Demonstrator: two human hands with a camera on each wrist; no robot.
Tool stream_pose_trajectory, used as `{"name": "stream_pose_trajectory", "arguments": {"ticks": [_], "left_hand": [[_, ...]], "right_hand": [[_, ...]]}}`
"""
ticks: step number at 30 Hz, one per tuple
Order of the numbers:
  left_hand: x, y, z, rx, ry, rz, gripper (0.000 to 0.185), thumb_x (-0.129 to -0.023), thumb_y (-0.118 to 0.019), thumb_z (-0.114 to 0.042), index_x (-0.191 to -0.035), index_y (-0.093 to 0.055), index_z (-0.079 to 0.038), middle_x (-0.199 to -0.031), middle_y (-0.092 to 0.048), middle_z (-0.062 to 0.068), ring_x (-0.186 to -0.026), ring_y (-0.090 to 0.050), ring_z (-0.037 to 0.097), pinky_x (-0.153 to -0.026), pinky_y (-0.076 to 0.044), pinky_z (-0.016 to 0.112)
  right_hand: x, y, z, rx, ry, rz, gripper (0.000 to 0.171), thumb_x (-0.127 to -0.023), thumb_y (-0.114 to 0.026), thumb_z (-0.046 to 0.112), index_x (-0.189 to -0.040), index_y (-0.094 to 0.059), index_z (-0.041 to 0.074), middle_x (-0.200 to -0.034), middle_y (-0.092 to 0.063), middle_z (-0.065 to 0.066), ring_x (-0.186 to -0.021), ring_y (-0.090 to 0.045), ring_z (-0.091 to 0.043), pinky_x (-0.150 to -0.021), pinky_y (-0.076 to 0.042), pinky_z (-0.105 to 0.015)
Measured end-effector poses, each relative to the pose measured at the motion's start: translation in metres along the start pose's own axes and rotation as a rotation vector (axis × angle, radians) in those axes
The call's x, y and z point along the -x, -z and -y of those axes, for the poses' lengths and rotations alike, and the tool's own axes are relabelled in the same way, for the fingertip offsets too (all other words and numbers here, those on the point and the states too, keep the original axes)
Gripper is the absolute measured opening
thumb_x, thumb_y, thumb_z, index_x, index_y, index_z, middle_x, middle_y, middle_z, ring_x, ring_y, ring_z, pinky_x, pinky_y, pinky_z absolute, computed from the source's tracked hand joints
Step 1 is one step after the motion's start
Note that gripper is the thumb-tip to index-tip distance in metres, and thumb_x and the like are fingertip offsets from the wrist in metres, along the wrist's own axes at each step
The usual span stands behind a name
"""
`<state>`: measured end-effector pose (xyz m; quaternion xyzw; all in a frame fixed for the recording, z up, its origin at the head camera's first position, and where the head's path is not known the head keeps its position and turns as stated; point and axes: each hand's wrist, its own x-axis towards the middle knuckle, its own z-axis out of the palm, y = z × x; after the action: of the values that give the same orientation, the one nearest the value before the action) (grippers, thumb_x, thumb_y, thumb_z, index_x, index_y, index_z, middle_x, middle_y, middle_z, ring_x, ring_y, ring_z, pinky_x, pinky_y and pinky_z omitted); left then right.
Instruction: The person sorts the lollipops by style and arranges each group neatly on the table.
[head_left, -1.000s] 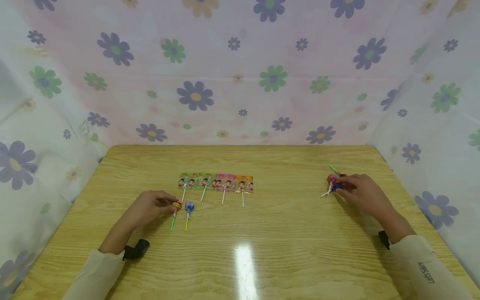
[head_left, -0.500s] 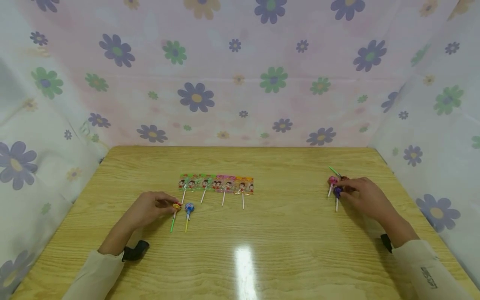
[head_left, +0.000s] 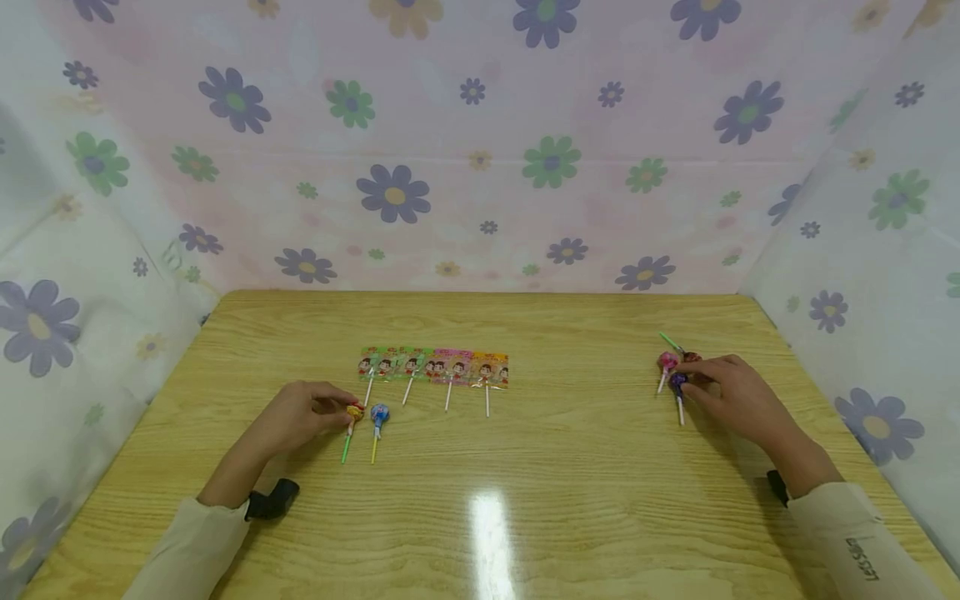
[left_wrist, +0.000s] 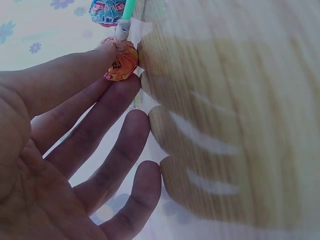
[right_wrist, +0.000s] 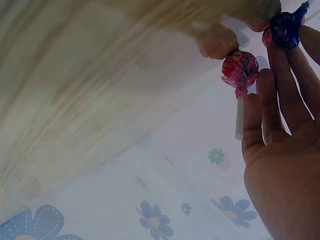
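At the left, my left hand (head_left: 296, 418) pinches the wrapped head of an orange-yellow lollipop (head_left: 352, 412) with a green stick. Close-up in the left wrist view, thumb and fingers meet on the orange lollipop (left_wrist: 124, 61). A blue lollipop (head_left: 379, 414) with a yellow stick lies just beside it. On the right side of the table, my right hand (head_left: 738, 408) pinches a purple lollipop (head_left: 678, 382), seen dark blue (right_wrist: 286, 31) in the right wrist view. A pink lollipop (head_left: 667, 361) lies next to it. Partly hidden behind the fingers is a dark red lollipop (head_left: 692, 357).
Several flat-packed lollipops (head_left: 450, 367) with white sticks lie in a row left of the table's middle, wrappers green, pink and orange. A green stick (head_left: 670, 341) points away behind the right group. Flowered cloth (head_left: 480, 192) encloses the wooden table (head_left: 570, 500) at back and sides.
The purple lollipop has turned in my right hand: its white stick pointed left and now points toward the front edge. My left hand has stayed in place.
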<state>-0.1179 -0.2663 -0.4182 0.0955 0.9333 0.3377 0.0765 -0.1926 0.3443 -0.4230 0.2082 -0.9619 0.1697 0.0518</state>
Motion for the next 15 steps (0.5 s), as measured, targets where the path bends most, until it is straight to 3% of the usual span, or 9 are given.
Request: {"name": "stream_pose_trajectory", "arguments": {"ticks": [6, 11, 15], "left_hand": [[-0.0009, -0.0005, 0.0017, -0.007, 0.006, -0.007, 0.022, -0.091, -0.073, -0.019, -0.112, -0.076, -0.012, -0.102, -0.073, 0.005, -0.089, -0.067, 0.017, -0.076, -0.055, 0.035], [-0.0012, -0.0001, 0.0014, 0.006, 0.001, -0.003, 0.022, -0.092, -0.072, -0.018, -0.112, -0.076, -0.011, -0.103, -0.072, 0.007, -0.089, -0.067, 0.017, -0.075, -0.054, 0.034], [-0.0005, 0.0001, 0.0009, 0.013, -0.004, 0.000, 0.022, -0.092, -0.072, -0.017, -0.112, -0.076, -0.011, -0.104, -0.072, 0.008, -0.090, -0.067, 0.018, -0.075, -0.054, 0.034]], "right_hand": [[-0.0001, -0.0003, 0.0008, 0.024, 0.007, -0.005, 0.031, -0.092, -0.072, 0.015, -0.122, -0.070, 0.007, -0.095, -0.072, -0.009, -0.098, -0.058, -0.035, -0.077, -0.048, -0.055], [0.0015, -0.0005, 0.0003, -0.008, -0.002, 0.026, 0.033, -0.095, -0.068, 0.016, -0.126, -0.066, 0.005, -0.103, -0.072, -0.014, -0.094, -0.066, -0.035, -0.076, -0.052, -0.053], [0.0019, -0.0015, -0.0008, -0.039, -0.013, 0.042, 0.033, -0.096, -0.067, 0.018, -0.128, -0.065, 0.007, -0.102, -0.072, -0.012, -0.091, -0.068, -0.031, -0.068, -0.054, -0.042]]}}
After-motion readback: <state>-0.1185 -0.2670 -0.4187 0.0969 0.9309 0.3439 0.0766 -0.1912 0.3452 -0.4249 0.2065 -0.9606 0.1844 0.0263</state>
